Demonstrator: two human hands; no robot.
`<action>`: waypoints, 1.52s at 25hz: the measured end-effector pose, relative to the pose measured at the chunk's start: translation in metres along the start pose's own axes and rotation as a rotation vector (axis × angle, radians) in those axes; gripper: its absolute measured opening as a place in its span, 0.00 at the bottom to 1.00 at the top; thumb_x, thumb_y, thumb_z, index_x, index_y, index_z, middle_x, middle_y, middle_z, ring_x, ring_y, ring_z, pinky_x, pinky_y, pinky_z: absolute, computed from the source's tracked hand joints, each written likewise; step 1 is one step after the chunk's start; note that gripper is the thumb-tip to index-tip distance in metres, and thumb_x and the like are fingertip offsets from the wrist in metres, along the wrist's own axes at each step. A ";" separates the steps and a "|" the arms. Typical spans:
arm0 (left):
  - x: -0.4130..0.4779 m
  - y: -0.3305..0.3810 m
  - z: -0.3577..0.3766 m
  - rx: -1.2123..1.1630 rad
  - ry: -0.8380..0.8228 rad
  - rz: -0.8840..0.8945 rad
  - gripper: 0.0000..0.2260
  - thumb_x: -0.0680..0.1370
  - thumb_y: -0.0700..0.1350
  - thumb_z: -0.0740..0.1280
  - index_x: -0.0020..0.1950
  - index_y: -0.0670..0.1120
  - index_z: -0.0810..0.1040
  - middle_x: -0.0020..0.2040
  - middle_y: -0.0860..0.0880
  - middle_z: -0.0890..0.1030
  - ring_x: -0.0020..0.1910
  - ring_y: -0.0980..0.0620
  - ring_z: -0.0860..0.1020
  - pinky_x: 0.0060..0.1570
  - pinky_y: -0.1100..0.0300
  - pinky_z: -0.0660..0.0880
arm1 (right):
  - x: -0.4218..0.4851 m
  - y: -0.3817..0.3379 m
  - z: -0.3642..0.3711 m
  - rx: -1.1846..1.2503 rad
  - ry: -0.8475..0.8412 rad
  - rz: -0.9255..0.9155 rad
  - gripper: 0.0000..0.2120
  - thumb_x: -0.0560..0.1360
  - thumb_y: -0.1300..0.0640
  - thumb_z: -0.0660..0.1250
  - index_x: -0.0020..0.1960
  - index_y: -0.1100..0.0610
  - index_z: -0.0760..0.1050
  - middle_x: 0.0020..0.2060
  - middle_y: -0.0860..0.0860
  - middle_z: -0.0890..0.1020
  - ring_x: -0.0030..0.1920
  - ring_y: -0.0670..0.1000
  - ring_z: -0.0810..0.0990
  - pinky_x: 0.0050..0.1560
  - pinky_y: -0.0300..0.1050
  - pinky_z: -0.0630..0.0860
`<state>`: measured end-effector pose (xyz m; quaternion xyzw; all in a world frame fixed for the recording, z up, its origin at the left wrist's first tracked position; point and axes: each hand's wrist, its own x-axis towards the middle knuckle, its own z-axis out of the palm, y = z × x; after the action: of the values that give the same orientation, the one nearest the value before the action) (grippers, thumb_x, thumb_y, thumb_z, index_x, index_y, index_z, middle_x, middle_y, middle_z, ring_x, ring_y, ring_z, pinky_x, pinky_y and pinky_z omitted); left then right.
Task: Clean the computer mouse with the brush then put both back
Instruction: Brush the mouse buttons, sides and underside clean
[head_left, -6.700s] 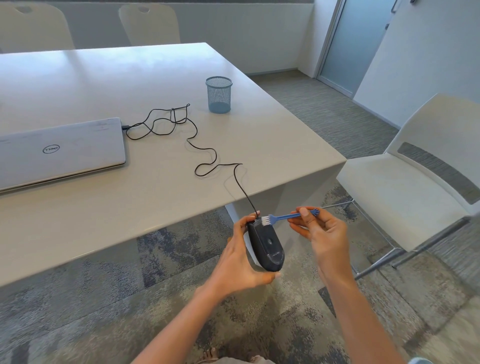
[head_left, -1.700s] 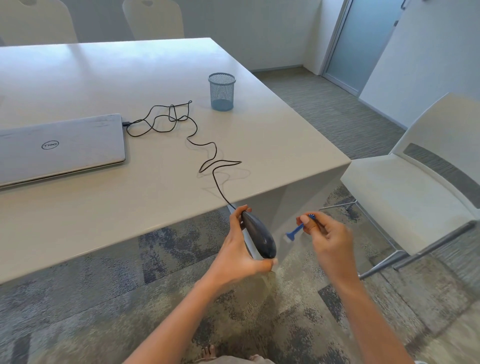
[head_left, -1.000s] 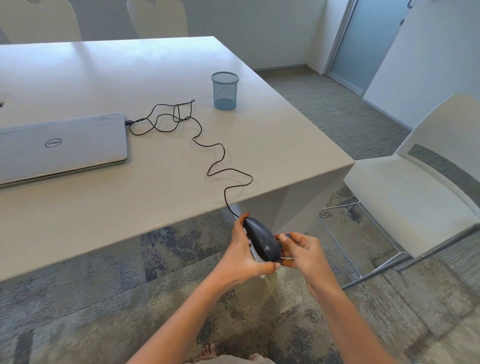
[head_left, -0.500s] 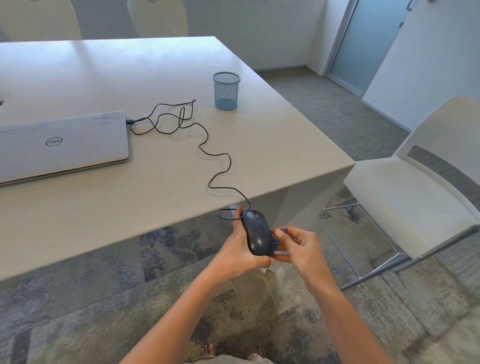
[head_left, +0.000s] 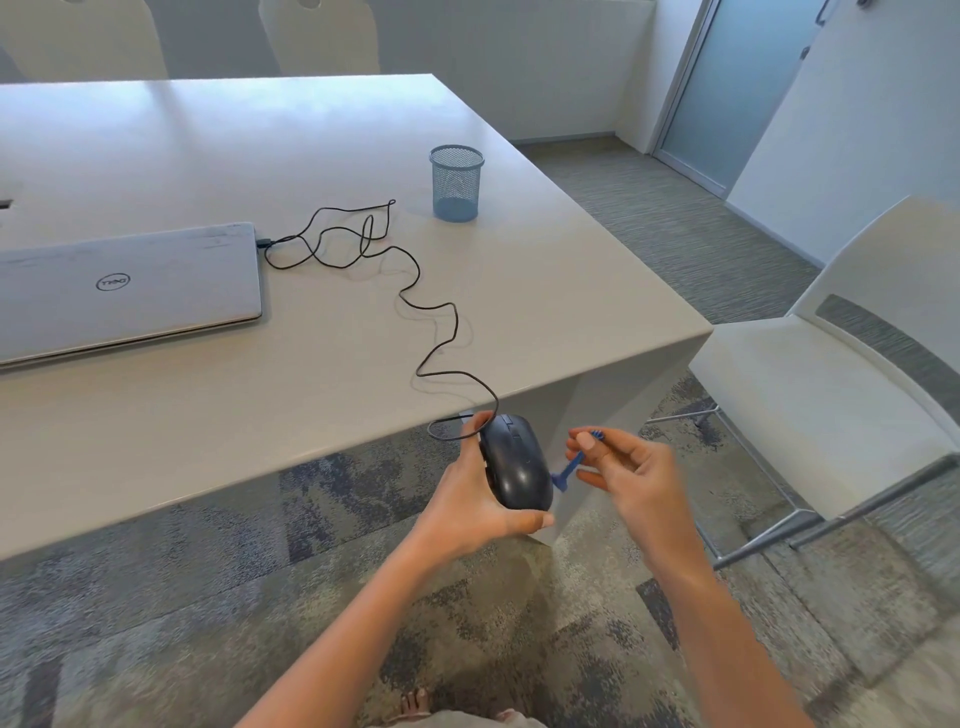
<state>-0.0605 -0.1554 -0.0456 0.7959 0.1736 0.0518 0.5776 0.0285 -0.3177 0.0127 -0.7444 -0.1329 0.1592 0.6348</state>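
A black wired computer mouse (head_left: 515, 465) is held in the air just off the table's near edge, its top turned up toward me. My left hand (head_left: 467, 499) grips it from the left side and underneath. My right hand (head_left: 631, 475) pinches a small blue brush (head_left: 570, 462) by its handle. The brush head points down-left and sits close to the mouse's right side. The mouse's black cable (head_left: 415, 301) loops back across the table to a closed silver laptop (head_left: 124, 291).
A blue mesh pen cup (head_left: 456, 183) stands on the white table (head_left: 260, 156) beyond the cable. A white chair (head_left: 831, 364) is at the right, close to my right hand. More chairs stand behind the table. Patterned carpet lies below.
The mouse has turned from its side to top-up. My right hand has pulled away from the mouse to the right, so the brush now shows beside it.
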 end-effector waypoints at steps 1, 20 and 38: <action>-0.001 0.000 0.001 -0.003 0.012 0.003 0.50 0.59 0.56 0.83 0.67 0.71 0.50 0.64 0.58 0.73 0.60 0.56 0.78 0.57 0.52 0.79 | -0.001 -0.008 -0.002 0.052 0.018 -0.028 0.05 0.76 0.60 0.69 0.49 0.56 0.84 0.41 0.54 0.87 0.45 0.49 0.87 0.48 0.42 0.83; 0.003 0.007 0.005 -0.044 0.031 0.052 0.53 0.61 0.53 0.82 0.74 0.64 0.50 0.65 0.57 0.75 0.60 0.59 0.77 0.57 0.50 0.79 | -0.013 -0.021 0.007 0.149 0.173 -0.241 0.07 0.74 0.58 0.69 0.50 0.54 0.84 0.43 0.49 0.88 0.48 0.50 0.87 0.56 0.51 0.82; 0.004 0.007 0.007 -0.033 0.037 0.057 0.53 0.61 0.52 0.83 0.74 0.66 0.50 0.65 0.58 0.75 0.62 0.56 0.76 0.58 0.49 0.78 | 0.006 -0.028 0.023 -0.023 0.009 -0.374 0.09 0.75 0.61 0.70 0.48 0.48 0.84 0.41 0.43 0.87 0.46 0.44 0.86 0.52 0.41 0.81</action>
<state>-0.0537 -0.1619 -0.0419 0.7898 0.1607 0.0857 0.5857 0.0245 -0.2897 0.0364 -0.7146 -0.2680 0.0337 0.6453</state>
